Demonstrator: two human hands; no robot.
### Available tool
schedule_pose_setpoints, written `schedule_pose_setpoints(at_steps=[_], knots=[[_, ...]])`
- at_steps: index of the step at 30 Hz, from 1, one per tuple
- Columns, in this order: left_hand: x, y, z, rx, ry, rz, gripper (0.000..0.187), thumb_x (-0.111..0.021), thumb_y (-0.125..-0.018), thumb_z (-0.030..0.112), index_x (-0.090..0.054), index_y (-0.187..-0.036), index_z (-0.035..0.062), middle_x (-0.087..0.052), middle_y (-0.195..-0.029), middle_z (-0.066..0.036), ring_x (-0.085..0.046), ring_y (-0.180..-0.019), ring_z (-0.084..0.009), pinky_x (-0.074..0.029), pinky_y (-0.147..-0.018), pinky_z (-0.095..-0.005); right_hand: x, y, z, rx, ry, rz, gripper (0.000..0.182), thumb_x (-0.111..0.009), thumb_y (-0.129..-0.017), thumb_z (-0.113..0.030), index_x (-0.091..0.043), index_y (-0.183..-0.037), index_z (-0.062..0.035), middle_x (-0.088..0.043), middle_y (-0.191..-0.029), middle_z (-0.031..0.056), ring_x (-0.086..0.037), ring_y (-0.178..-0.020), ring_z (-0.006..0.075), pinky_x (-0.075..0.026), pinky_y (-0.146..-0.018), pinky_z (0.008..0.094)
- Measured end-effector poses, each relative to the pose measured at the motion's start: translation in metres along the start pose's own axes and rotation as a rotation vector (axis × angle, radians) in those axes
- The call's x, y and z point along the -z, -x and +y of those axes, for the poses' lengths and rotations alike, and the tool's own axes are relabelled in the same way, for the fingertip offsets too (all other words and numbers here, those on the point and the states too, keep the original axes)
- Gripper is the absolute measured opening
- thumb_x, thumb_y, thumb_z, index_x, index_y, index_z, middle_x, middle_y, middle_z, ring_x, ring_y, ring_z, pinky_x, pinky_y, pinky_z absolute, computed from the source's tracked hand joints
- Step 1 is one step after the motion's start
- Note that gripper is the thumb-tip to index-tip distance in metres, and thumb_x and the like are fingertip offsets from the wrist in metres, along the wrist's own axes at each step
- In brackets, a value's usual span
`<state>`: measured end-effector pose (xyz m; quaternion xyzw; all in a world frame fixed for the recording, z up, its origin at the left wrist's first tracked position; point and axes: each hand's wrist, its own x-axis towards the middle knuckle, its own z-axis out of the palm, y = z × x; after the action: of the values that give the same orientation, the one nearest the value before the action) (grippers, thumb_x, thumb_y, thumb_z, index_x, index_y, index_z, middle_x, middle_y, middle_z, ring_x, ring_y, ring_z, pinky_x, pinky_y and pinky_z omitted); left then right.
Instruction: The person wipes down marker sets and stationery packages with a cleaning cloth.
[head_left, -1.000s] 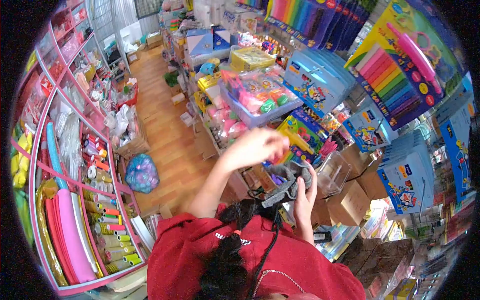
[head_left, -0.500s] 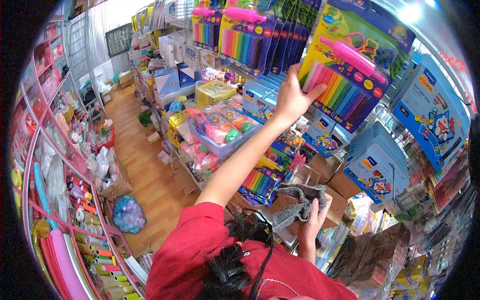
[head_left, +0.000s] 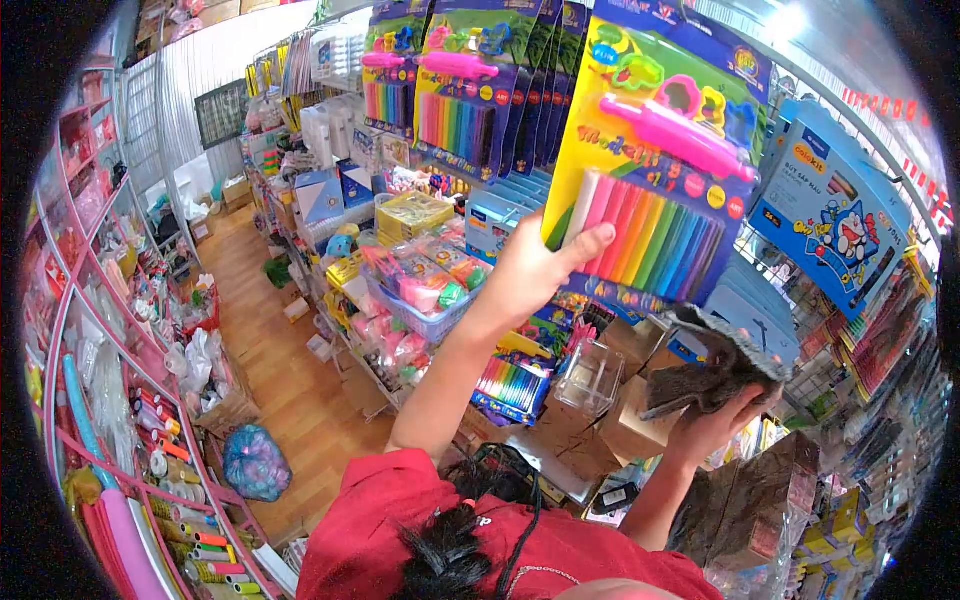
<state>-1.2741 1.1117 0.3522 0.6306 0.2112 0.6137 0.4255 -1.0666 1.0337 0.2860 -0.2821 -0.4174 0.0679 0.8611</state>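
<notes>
My left hand (head_left: 545,262) is closed on the lower left edge of a modelling clay pack (head_left: 660,150), its thumb lying over the front. The pack shows a row of coloured clay sticks, a pink roller and small cutter shapes. In my right hand (head_left: 722,420) is a grey cloth (head_left: 715,365), bunched up just below the pack's lower right corner. More clay packs (head_left: 460,90) of the same kind hang in a row to the left. Blue crayon packs (head_left: 835,205) hang to the right of the held pack.
A blue basket (head_left: 425,320) of bagged goods stands on the shelf left of my forearm. Below are a clear plastic box (head_left: 590,378) and cardboard boxes (head_left: 640,420). Pink-framed shelves (head_left: 70,290) line the far left. A bag of coloured balls (head_left: 257,462) lies on the wooden floor (head_left: 325,420).
My left hand has brought the clay pack closer and slightly left. My right hand has risen and moved right with the cloth, up near the pack's lower edge.
</notes>
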Motion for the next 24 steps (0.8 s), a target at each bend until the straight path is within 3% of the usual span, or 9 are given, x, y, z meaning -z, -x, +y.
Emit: schedule_pose_setpoints(at_steps=[3,8,9,11,12,14,18,20,24], knots=[[-0.001,0.011,0.011,-0.024,0.022,0.001,0.041,-0.062,-0.083,0.039,-0.055,-0.101,0.0028,-0.055,-0.088,0.002,-0.048,-0.079,-0.0049,-0.041,-0.069,-0.0223,-0.022,-0.018,-0.021,0.127,-0.089,0.015,0.041,-0.042,-0.094,-0.032,-0.027,-0.126,-0.0122,-0.049,-0.118,0.0214,-0.051,-0.105,0.029,-0.045,-0.089,0.0415],[-0.011,0.018,0.002,-0.074,0.059,0.112,0.043,-0.045,-0.092,0.041,-0.054,-0.103,0.001,-0.055,-0.091,-0.001,-0.046,-0.085,-0.0075,-0.04,-0.079,-0.0249,-0.047,-0.058,-0.025,0.462,0.274,0.468,0.048,-0.053,-0.089,-0.024,-0.03,-0.127,-0.0058,-0.041,-0.123,0.0167,-0.051,-0.098,0.0233,-0.05,-0.074,0.033],[-0.013,0.021,0.002,-0.115,-0.018,0.118,0.048,-0.036,-0.094,0.043,-0.054,-0.103,-0.0006,-0.056,-0.093,-0.002,-0.047,-0.089,-0.0087,-0.039,-0.082,-0.0247,-0.061,-0.059,-0.027,0.568,0.464,0.442,0.047,-0.054,-0.089,-0.019,-0.03,-0.127,-0.0033,-0.047,-0.118,0.015,-0.051,-0.098,0.0228,-0.047,-0.077,0.033],[-0.015,0.018,-0.005,-0.173,-0.043,0.155,0.049,-0.034,-0.095,0.043,-0.053,-0.103,-0.0018,-0.056,-0.093,-0.002,-0.047,-0.088,-0.0092,-0.039,-0.082,-0.0245,-0.087,-0.057,-0.017,0.505,0.419,0.022,0.033,-0.051,-0.09,-0.013,-0.044,-0.12,-0.0015,-0.053,-0.113,0.0125,-0.047,-0.103,0.0219,-0.035,-0.092,0.0334],[-0.017,0.017,-0.008,-0.2,-0.054,0.176,0.05,-0.033,-0.095,0.043,-0.053,-0.102,-0.0025,-0.056,-0.093,-0.003,-0.047,-0.088,-0.0094,-0.039,-0.082,-0.0244,-0.096,-0.062,-0.001,0.576,0.439,-0.2,0.03,-0.048,-0.091,-0.017,-0.05,-0.116,0.0007,-0.052,-0.116,0.0142,-0.045,-0.11,0.0231,-0.033,-0.095,0.0329],[-0.023,0.017,-0.011,-0.257,-0.149,0.222,0.051,-0.03,-0.096,0.043,-0.053,-0.099,-0.0031,-0.058,-0.084,-0.005,-0.05,-0.079,-0.011,-0.041,-0.073,-0.0263,-0.114,-0.044,0.03,0.494,0.629,-0.299,0.043,-0.046,-0.09,-0.032,-0.05,-0.116,0.0022,-0.048,-0.121,0.0219,-0.042,-0.117,0.035,-0.025,-0.102,0.0416],[-0.019,0.011,-0.018,-0.284,-0.3,0.235,0.047,-0.029,-0.097,0.039,-0.053,-0.095,-0.0016,-0.056,-0.073,-0.009,-0.051,-0.068,-0.015,-0.042,-0.064,-0.0302,-0.139,-0.029,0.033,0.48,0.365,-0.434,0.034,-0.051,-0.088,-0.025,-0.055,-0.11,0.0,-0.053,-0.11,0.0195,-0.047,-0.107,0.0359,-0.035,-0.093,0.0415],[-0.015,0.011,-0.015,-0.165,-0.399,0.222,0.045,-0.029,-0.098,0.037,-0.053,-0.095,-0.0012,-0.054,-0.08,-0.003,-0.047,-0.076,-0.0106,-0.041,-0.07,-0.0269,-0.146,-0.026,0.031,0.652,0.302,-0.513,0.03,-0.057,-0.081,-0.018,-0.058,-0.108,-0.0051,-0.055,-0.108,0.0143,-0.049,-0.102,0.0328,-0.035,-0.091,0.0406],[-0.02,0.008,-0.012,-0.253,-0.418,0.308,0.042,-0.032,-0.097,0.036,-0.052,-0.092,-0.0009,-0.053,-0.073,-0.003,-0.045,-0.069,-0.0104,-0.04,-0.063,-0.0272,-0.153,-0.053,0.033,0.869,0.282,-0.628,0.025,-0.061,-0.074,-0.015,-0.061,-0.099,-0.0111,-0.056,-0.102,0.0095,-0.05,-0.094,0.0286,-0.037,-0.083,0.0376]])
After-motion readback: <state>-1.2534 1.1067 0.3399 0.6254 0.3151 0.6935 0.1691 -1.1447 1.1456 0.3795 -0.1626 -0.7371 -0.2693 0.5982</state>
